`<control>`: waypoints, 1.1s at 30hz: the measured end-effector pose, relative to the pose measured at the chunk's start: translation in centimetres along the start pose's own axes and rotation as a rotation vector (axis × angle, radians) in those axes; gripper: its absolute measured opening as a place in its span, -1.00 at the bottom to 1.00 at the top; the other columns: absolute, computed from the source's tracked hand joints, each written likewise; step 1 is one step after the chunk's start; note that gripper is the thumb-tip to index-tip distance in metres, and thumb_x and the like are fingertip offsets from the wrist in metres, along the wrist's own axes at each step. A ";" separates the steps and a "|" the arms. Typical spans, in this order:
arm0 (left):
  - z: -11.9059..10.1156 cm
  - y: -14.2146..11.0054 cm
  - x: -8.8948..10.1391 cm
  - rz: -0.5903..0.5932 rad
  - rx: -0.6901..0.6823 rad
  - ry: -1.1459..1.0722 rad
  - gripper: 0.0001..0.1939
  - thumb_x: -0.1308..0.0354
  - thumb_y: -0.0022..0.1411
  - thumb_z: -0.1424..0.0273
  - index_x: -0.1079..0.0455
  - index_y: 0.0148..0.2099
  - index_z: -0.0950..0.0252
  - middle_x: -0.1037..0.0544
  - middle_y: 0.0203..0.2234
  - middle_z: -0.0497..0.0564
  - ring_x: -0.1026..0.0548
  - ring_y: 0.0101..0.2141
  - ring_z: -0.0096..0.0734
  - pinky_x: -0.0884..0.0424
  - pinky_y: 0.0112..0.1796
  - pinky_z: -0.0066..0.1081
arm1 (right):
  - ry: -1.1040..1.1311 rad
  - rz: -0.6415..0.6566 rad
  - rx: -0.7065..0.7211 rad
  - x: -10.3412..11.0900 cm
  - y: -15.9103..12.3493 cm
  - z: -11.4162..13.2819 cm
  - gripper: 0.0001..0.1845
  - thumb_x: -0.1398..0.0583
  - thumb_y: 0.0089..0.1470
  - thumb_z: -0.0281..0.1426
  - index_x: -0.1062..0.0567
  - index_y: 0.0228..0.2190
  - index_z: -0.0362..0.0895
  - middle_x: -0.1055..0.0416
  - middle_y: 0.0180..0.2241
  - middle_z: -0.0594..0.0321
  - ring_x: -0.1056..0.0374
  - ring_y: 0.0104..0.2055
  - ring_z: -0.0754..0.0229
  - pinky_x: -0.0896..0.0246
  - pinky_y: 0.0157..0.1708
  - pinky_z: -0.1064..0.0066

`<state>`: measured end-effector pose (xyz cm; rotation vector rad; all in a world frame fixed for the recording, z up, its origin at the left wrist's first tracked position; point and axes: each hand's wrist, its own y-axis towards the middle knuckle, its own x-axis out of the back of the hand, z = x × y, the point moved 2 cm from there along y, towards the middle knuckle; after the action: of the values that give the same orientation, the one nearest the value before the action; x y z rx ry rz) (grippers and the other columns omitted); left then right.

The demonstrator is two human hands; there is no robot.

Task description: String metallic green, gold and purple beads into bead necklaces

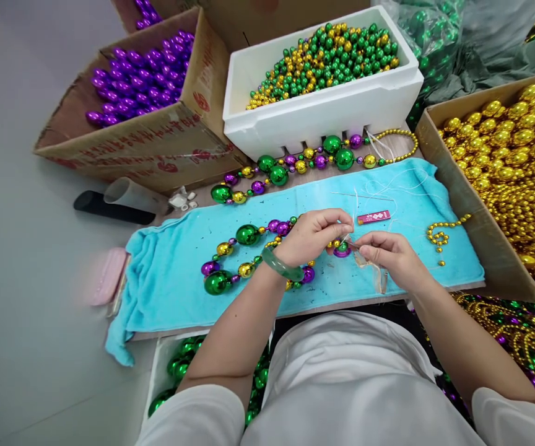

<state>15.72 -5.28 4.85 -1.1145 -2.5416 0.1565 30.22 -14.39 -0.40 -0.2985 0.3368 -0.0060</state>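
You have two hands in the frame, right of centre. Your left hand point(311, 234) has its grip closed, thumb to forefinger, on one white thread point(355, 201); your right hand point(391, 255) has its grip closed on one small metal tool point(353, 245), its kind too small to tell. You have one bead necklace point(246, 270) across the middle of the frame on one blue towel point(169, 291), with two large green balls showing; your left forearm hides part of it. Its long axis runs roughly left to right, the looped end pointing left and slightly down, the other end under your fingers. A second bead string point(278, 175), with five large green balls, lies along the foam box point(323, 121) at upper centre. Near your hands are one pink packet point(373, 217), one needle point(363, 196) and one short gold chain point(440, 236).
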 end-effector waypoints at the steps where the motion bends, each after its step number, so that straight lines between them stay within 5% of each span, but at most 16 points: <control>1: 0.0 0.0 0.0 -0.002 -0.002 0.002 -0.81 -0.12 0.18 0.30 -0.40 -0.36 0.33 -0.40 -0.52 -0.06 -0.33 -0.56 -0.61 -0.31 -0.60 -0.63 | -0.004 -0.001 0.004 0.0 0.0 -0.1 -0.71 -0.36 -0.17 -0.20 -0.55 -0.43 -0.15 -0.47 -0.55 0.31 -0.33 -0.52 0.29 -0.23 -0.48 0.44; 24: 0.6 0.0 -0.1 -0.017 0.065 -0.071 -0.81 -0.14 0.16 0.27 -0.37 -0.35 0.32 -0.43 -0.55 -0.09 -0.33 -0.59 -0.62 -0.30 -0.61 -0.61 | -0.185 -0.100 0.098 0.5 0.3 -0.6 -0.68 -0.32 -0.16 -0.14 -0.53 -0.44 -0.14 -0.47 -0.53 0.26 -0.35 -0.49 0.22 -0.24 -0.44 0.37; 27: 0.9 0.1 0.2 -0.043 0.143 -0.149 -0.80 -0.16 0.16 0.25 -0.35 -0.33 0.30 -0.47 -0.54 -0.08 -0.34 -0.60 -0.62 -0.29 -0.61 -0.60 | -0.484 -0.300 0.115 3.5 0.4 -1.2 -0.63 -0.25 -0.06 -0.12 -0.53 -0.32 -0.15 -0.50 -0.43 0.18 -0.40 -0.37 0.12 -0.27 -0.32 0.29; 30: 1.4 0.4 0.7 -0.090 0.215 -0.241 -0.78 -0.20 0.14 0.24 -0.32 -0.31 0.29 -0.51 -0.53 -0.06 -0.34 -0.63 -0.63 -0.22 -0.64 -0.61 | -1.091 -0.510 0.098 6.4 0.6 -1.8 -0.61 -0.19 0.04 -0.15 -0.55 -0.22 -0.18 -0.50 -0.24 0.00 -0.35 -0.15 -0.08 -0.21 -0.16 0.11; 33: 1.7 0.8 1.1 -0.103 0.227 -0.295 -0.72 -0.22 0.12 0.19 -0.33 -0.27 0.29 -0.53 -0.52 -0.03 -0.31 -0.66 -0.64 -0.14 -0.67 -0.62 | -1.432 -0.604 0.190 7.2 1.0 -1.7 -0.57 -0.15 0.11 -0.19 -0.52 -0.10 -0.21 -0.40 -0.03 -0.10 -0.22 0.00 -0.17 -0.11 -0.05 0.05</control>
<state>14.95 -3.84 3.35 -0.9283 -2.7411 0.6067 36.47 -14.34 -4.52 -0.1474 -1.1772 -0.3977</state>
